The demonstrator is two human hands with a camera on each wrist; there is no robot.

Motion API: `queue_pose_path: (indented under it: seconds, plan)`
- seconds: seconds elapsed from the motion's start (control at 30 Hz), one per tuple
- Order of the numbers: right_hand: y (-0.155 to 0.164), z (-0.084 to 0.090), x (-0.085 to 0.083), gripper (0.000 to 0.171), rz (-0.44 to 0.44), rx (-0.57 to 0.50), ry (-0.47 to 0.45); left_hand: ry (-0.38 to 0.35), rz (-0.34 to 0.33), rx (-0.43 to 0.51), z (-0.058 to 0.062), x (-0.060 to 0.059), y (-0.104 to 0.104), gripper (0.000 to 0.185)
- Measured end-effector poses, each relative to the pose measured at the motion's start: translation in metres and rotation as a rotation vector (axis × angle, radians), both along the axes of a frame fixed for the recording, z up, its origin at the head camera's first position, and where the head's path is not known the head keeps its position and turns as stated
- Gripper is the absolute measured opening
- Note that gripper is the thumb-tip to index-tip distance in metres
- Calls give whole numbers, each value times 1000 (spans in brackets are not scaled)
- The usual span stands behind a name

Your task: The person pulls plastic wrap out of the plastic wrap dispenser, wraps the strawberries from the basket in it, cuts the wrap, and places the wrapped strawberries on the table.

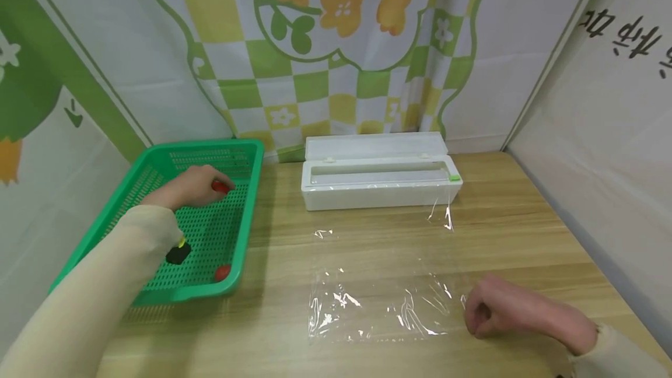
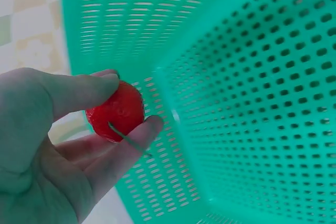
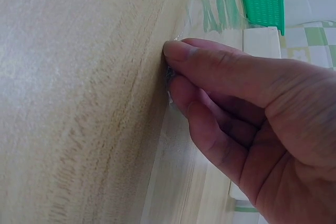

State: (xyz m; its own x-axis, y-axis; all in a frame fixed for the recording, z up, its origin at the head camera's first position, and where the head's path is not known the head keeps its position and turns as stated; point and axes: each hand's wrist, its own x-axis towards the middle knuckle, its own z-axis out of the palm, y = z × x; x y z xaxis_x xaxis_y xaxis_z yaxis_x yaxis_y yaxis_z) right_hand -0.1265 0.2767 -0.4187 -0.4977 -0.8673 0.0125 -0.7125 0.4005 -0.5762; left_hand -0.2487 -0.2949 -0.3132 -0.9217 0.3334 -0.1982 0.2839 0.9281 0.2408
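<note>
- Tabletop point(image 1: 525, 214), wood-grained, carries everything we note below.
- Green basket point(image 1: 251, 214): holed plastic, at the left; we judge it light and slightly flexible, best lifted by the rim.
- Clear film point(image 1: 378, 302) lies wrinkled in front of the dispenser. We expect it nearly weightless, limp and clingy, apt to fold onto itself; we would pinch it at the corners and keep it taut.
- White dispenser point(image 1: 378, 198), lid raised, stands behind the film; stiff by our reckoning, to be steadied by its ends.
- Right hand point(image 1: 499, 308), at the film's right side, fingers curled, thumb and finger pinching a crumpled bit of film.
- Left hand point(image 1: 194, 185), over the basket's inside, pinching a red fruit point(image 2: 118, 109) between thumb and fingers. We cannot tell whether the fruit touches the basket.
- That fruit looks smooth and glossy: light, firm-skinned, maybe slippery, bruised by squeezing. We favour a gentle grip round its sides, not by the thin stem point(image 2: 122, 134).
- Second red fruit point(image 1: 222, 273) sits in the basket's near right corner.
</note>
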Motion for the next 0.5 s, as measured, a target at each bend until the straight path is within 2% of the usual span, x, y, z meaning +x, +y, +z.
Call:
queue_pose_path:
  seconds: [0.1,0.27,0.4,0.5]
  plan:
    - [0,0,-1,26,2,-2,10,34,20,47,9,6,-6,33]
    - [-1,1,-2,26,7,-3,11,92,50,72,24,16,-14,33]
    - [-1,1,-2,25,18,-7,21,191,35,78,35,29,-10,32]
    - [-1,2,-1,25,21,-3,23,285,-12,96,42,42,2,32]
